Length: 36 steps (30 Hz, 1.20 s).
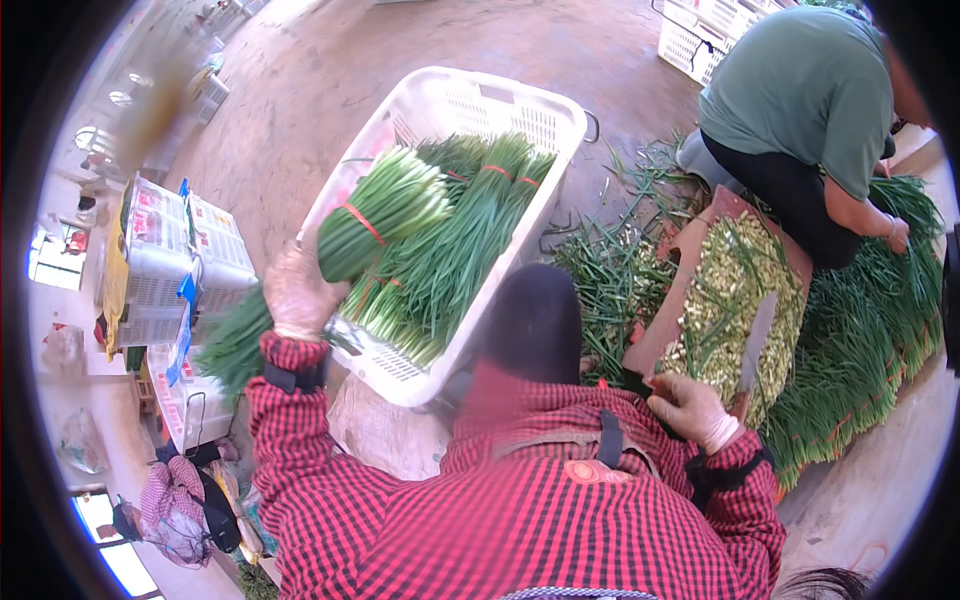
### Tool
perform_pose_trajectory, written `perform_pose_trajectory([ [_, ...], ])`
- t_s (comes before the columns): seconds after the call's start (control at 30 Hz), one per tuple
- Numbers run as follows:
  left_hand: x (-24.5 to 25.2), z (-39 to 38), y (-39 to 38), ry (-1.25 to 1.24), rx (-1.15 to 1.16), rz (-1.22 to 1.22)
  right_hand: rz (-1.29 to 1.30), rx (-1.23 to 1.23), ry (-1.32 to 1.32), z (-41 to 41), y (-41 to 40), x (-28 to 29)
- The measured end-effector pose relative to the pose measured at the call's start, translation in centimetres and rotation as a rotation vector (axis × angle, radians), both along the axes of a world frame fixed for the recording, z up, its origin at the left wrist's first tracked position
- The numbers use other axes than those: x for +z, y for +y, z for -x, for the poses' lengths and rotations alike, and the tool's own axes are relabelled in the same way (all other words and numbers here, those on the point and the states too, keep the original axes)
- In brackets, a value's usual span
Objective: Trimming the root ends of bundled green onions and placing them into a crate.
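Note:
My left hand (298,291), in a thin glove, grips a banded bunch of garlic chives (382,214) over the near left side of a white plastic crate (409,382). The bunch's pale cut ends point up and to the right, and its leaves trail past my wrist. Inside the crate lie more chive bunches (469,240) with red bands. My right hand (690,409), also gloved, is at my lap beside a board (664,337); its fingertips are drawn together, and I cannot tell whether they pinch something small. A knife (759,337) lies on chopped pale stem pieces (724,292) on the board, its handle close behind that hand.
A co-worker in a green shirt (795,97) bends over a long row of banded chives (847,382) at the right. Loose leaf trimmings (615,277) cover the floor between crate and board. Stacked white crates (187,247) stand at the left, more crates (694,45) at the back right.

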<state>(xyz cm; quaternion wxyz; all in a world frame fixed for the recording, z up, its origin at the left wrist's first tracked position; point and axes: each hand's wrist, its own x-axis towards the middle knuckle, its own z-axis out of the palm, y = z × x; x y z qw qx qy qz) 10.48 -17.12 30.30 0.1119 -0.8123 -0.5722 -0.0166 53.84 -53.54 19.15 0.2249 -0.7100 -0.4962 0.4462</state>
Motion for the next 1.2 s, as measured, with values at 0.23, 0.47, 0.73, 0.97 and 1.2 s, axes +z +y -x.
perform_pose_trajectory([
  [0.23,-6.6,-1.6,13.2,-0.257,0.167,0.326,0.228,0.027,-0.072,-0.7,4.3,-0.7],
  [0.47,-23.6,-11.4,24.7,-0.94,0.222,0.807,0.299,0.104,-0.134,-0.7,8.9,-2.1],
  [0.73,-31.4,-14.5,24.8,-0.432,0.246,0.686,0.284,0.103,-0.146,0.0,13.3,-4.4],
  [0.97,-32.6,-15.0,22.6,-0.642,0.12,0.794,0.413,0.131,-0.036,1.8,15.0,-4.5],
  [1.2,-34.7,-14.6,23.2,-0.559,0.109,0.697,0.171,0.01,-0.2,0.1,14.1,-2.3],
])
